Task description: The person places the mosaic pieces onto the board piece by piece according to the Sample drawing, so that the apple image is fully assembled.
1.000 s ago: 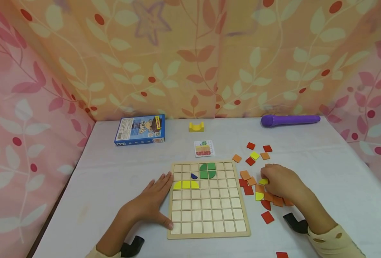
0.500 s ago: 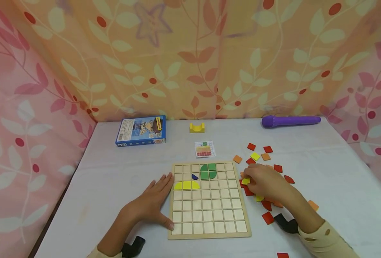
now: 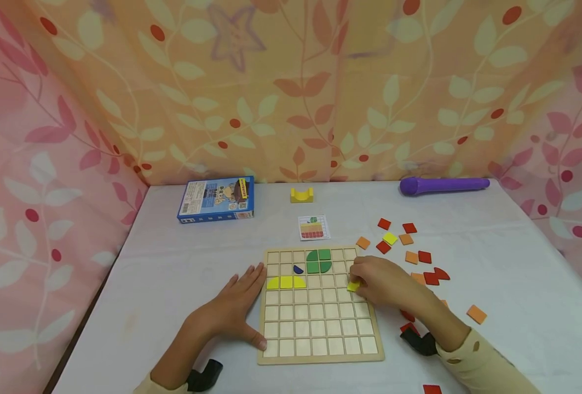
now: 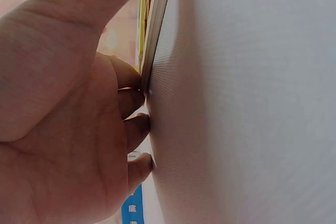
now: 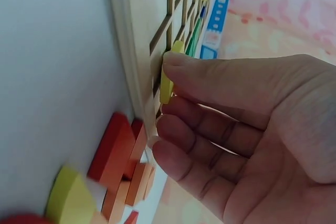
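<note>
The wooden grid board (image 3: 320,361) lies on the white table. Green pieces (image 3: 324,254), a small dark blue piece (image 3: 298,270) and a row of yellow pieces (image 3: 286,282) sit in its upper cells. My left hand (image 3: 229,306) is spread along the board's left edge, fingertips at the rim and thumb near the lower corner. Over the right side of the board, my right hand (image 3: 384,282) pinches a yellow tile (image 5: 167,85) between thumb and fingers. The right wrist view shows that tile held on edge, close over the grid cells.
Loose red tiles (image 3: 424,256), orange tiles (image 3: 476,314) and a yellow tile (image 3: 390,238) are scattered right of the board, some hidden under my right arm. Behind it are a pattern card (image 3: 313,227), a yellow stand (image 3: 302,196), a blue box (image 3: 215,200) and a purple microphone (image 3: 443,185).
My right hand has moved left from the loose tiles to over the board's right side, carrying the yellow tile. The left hand has stayed at the board's edge.
</note>
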The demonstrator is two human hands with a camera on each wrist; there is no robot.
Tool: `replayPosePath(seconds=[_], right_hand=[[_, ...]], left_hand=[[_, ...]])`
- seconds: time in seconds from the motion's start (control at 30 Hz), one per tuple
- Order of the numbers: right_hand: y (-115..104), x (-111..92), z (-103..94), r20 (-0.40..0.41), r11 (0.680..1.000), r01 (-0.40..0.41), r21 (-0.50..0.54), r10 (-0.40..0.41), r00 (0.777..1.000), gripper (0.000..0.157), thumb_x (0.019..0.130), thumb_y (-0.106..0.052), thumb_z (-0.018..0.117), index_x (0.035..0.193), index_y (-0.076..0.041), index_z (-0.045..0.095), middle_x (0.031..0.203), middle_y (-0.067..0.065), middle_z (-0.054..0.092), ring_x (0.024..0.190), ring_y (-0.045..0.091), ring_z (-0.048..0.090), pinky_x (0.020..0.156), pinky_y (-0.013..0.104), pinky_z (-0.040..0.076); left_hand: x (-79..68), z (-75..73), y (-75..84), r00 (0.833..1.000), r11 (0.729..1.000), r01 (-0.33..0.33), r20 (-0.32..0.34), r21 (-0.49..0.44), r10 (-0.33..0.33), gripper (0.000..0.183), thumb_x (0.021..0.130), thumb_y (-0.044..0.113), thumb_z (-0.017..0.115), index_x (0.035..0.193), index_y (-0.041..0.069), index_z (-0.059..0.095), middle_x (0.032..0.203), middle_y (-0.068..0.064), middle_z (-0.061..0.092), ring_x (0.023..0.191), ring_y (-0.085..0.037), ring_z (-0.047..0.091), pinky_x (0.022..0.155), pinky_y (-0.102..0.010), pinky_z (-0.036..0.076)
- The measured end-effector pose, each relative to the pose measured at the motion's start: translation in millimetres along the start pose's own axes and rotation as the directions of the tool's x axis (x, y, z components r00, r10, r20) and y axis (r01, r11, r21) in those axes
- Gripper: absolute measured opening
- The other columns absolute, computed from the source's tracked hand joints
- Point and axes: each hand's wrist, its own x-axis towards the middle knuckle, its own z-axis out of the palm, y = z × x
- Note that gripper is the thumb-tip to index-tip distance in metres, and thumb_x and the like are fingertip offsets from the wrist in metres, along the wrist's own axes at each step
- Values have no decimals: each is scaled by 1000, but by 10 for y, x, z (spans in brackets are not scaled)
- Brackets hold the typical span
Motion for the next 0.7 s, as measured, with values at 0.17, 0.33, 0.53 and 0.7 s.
replayPosePath(seconds=[0.17, 0.33, 0.53, 0.7], right_hand=[[-67, 100, 38, 15, 999, 50, 13, -50, 999, 17, 80, -3, 81, 80, -14, 69, 76, -8, 50, 72, 13, 48, 64, 27, 45], [-172, 197, 87, 18, 997, 80, 5, -81, 997, 16, 81, -5, 82, 80, -14, 68, 75, -8, 49, 71, 12, 48, 64, 26, 45], [-305, 318, 127, 5, 990, 141, -20, -141, 990, 17, 80, -1, 80, 76, -12, 67, 76, -8, 50, 71, 13, 48, 64, 26, 45], [-397, 448, 157, 11, 984, 167, -56, -166, 986, 18, 81, -3, 79, 74, -14, 66, 73, -8, 49, 68, 12, 47, 61, 26, 43]], left_hand=[[3, 3, -11, 1000, 1000, -11, -4, -2, 10, 147, 52, 72, 86, 160, 4, 13, 167, -10, 7, 153, -29, 3, 120, -54, 6], [-2, 1, -4, 1000, 1000, -14, -6, -11, 14, 147, 53, 71, 87, 160, 4, 13, 167, -10, 7, 153, -30, 3, 120, -54, 6], [-7, 5, -4, 1000, 1000, -7, -10, 12, 7, 147, 52, 72, 87, 161, 5, 13, 167, -9, 8, 153, -28, 3, 120, -53, 7], [-1, 5, -5, 1000, 1000, -6, -9, 11, 6, 147, 52, 71, 87, 161, 5, 13, 167, -9, 7, 153, -29, 3, 120, -53, 7]])
